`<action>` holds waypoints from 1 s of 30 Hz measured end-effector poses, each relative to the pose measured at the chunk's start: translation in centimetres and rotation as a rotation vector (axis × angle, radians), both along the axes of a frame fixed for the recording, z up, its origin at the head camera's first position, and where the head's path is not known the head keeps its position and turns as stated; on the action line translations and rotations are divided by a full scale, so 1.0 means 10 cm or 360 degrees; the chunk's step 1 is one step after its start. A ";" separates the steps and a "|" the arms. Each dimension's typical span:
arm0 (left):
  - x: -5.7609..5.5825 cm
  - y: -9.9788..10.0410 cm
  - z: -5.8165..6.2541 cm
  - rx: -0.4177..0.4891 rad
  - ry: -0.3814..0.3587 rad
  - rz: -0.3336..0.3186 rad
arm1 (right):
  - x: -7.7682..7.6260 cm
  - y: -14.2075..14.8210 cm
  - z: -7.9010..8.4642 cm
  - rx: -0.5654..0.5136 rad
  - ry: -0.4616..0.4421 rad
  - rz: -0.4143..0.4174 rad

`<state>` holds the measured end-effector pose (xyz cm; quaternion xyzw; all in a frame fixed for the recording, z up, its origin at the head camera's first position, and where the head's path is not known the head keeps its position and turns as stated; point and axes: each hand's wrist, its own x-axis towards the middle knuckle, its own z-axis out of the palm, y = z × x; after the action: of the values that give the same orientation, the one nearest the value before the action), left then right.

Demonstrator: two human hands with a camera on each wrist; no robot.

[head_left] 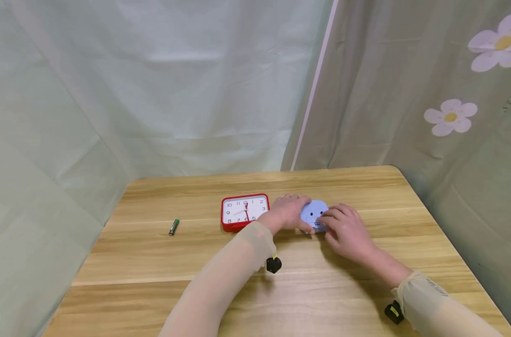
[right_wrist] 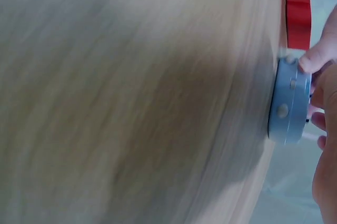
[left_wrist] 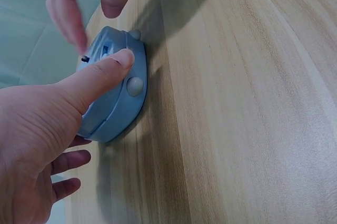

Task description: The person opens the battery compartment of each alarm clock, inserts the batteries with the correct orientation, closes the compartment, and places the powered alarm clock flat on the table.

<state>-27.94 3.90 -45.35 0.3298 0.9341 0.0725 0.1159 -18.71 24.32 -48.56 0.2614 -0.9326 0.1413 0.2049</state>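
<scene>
A small light-blue alarm clock [head_left: 311, 216] lies back side up on the table, with two black knobs and dark slots showing. Two pale round feet stick out from its side in the left wrist view. My left hand [head_left: 287, 213] grips it from the left, thumb [left_wrist: 113, 66] along the near edge, other fingers round the far side. From the right, my right hand [head_left: 347, 230] reaches over its back, fingers bent. In the left wrist view the right hand's fingertips [left_wrist: 79, 39] are close to the back, the thumb apart; whether they touch is unclear.
A red-framed clock [head_left: 238, 211] lies face up just left of my left hand. Farther left is a green and black battery [head_left: 174, 227]. Curtains [head_left: 213, 93] hang behind the wooden table [head_left: 154, 285]. Each wrist carries a black device [head_left: 274, 265].
</scene>
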 end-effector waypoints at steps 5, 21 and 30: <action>0.01 -0.01 0.01 0.0022 -0.0018 0.0000 | -0.03 0.13 0.01 -0.0063 -0.0198 -0.0133; 0.04 -0.01 0.02 0.0039 -0.0044 -0.0001 | -0.25 0.21 -0.02 -0.0202 -0.0768 -0.0143; 0.04 -0.01 0.03 0.0043 -0.0037 0.0003 | -0.31 0.16 -0.02 -0.0235 -0.0814 -0.0148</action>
<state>-27.50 3.76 -45.03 0.3296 0.9320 0.0890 0.1222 -21.82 25.90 -48.73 0.1584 -0.9522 0.2608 -0.0126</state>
